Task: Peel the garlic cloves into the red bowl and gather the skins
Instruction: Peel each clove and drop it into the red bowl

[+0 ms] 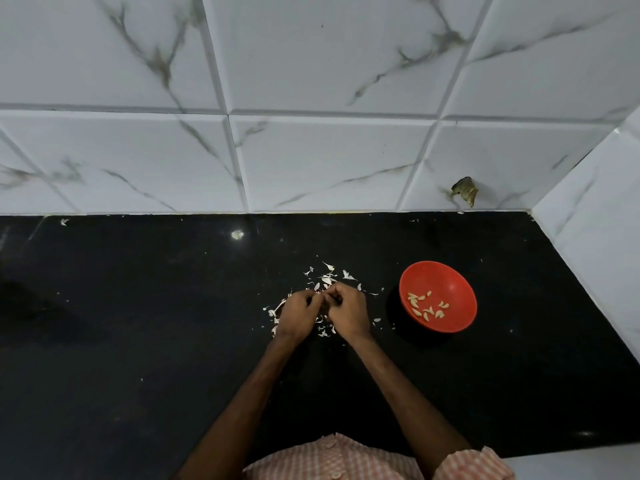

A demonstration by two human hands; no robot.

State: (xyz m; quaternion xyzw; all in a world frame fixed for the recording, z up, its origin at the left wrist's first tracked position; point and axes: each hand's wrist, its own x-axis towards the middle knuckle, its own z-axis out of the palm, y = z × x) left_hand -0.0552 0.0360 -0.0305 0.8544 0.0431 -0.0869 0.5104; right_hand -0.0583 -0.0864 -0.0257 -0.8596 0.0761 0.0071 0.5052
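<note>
On the black counter my left hand and my right hand meet fingertip to fingertip, fingers curled around a small garlic clove that is almost hidden between them. White garlic skins lie scattered around and beneath both hands. To the right stands the red bowl, holding several peeled cloves on its bottom.
A white marble-pattern tiled wall rises behind the counter, and a side wall closes the right end. A chipped hole marks the tile above the bowl. Stray skin flecks dot the counter.
</note>
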